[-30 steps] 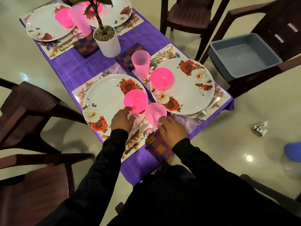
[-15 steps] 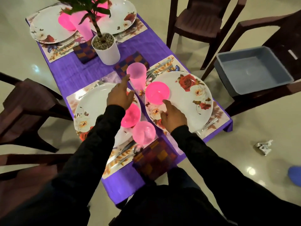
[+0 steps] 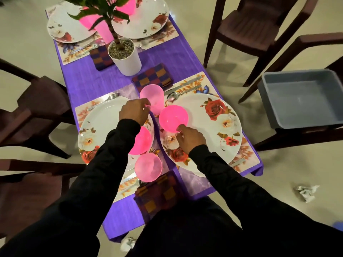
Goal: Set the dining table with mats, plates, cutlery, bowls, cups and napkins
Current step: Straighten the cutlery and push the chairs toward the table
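Observation:
Two floral plates lie side by side on mats near me: a left plate (image 3: 101, 125) and a right plate (image 3: 217, 127). My left hand (image 3: 134, 113) grips the base of the far pink cup (image 3: 151, 94) standing between the plates. My right hand (image 3: 191, 138) pinches the near rim of the pink bowl (image 3: 173, 117) on the right plate. A second pink bowl (image 3: 143, 140) sits on the left plate, partly hidden by my left sleeve. A near pink cup (image 3: 148, 167) stands by a checked napkin (image 3: 157, 193). Another checked napkin (image 3: 152, 76) lies beyond the far cup.
A white potted plant (image 3: 125, 56) stands mid-table on the purple cloth (image 3: 89, 80). Two more set places lie at the far end. A grey tub (image 3: 300, 101) rests on a chair at right. Dark chairs surround the table. Crumpled paper (image 3: 306, 191) lies on the floor.
My left hand left the near bowl and reached forward to the far cup. My right hand moved from the near cup up to the bowl on the right plate.

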